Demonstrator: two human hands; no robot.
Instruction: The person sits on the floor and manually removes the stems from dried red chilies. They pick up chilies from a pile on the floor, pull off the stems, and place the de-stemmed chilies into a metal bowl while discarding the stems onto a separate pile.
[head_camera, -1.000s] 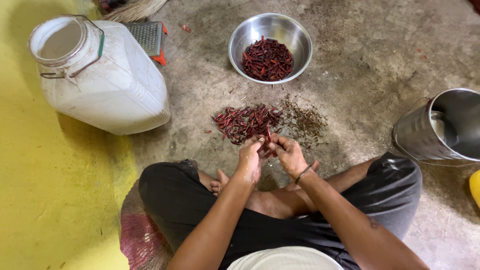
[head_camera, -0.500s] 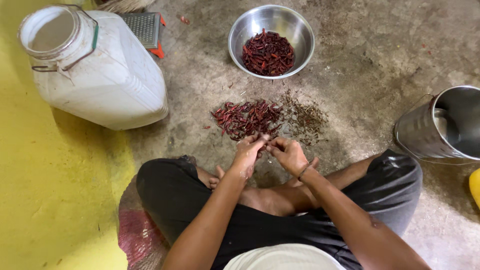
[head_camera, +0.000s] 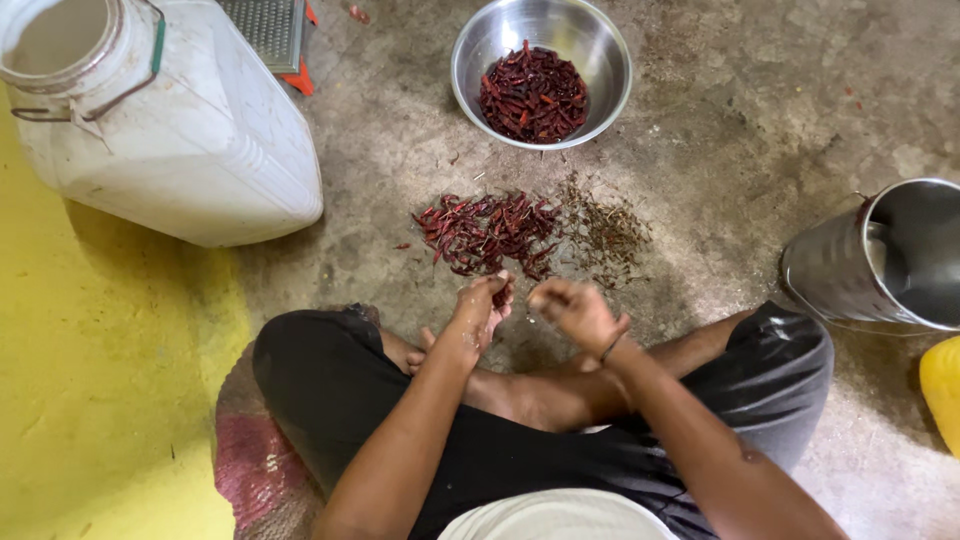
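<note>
I sit cross-legged on a concrete floor. My left hand (head_camera: 482, 310) is pinched on a dried red chili, just below a loose pile of dried red chilies (head_camera: 485, 230). My right hand (head_camera: 577, 312) is beside it with fingers curled; whether it holds anything is unclear. A scatter of brown stems (head_camera: 605, 232) lies right of the pile. Farther ahead stands a steel bowl (head_camera: 470, 85) holding more red chilies (head_camera: 533, 92).
A large white plastic jerrycan (head_camera: 190, 140) stands at the upper left with a grey scale (head_camera: 268, 28) behind it. A steel pot (head_camera: 880, 262) is at the right, a yellow object (head_camera: 940, 390) below it. Yellow floor (head_camera: 90, 380) runs along the left.
Both hands have drawn slightly apart and lowered toward my lap. The view has shifted a little, so the bowl and jerrycan sit higher in frame.
</note>
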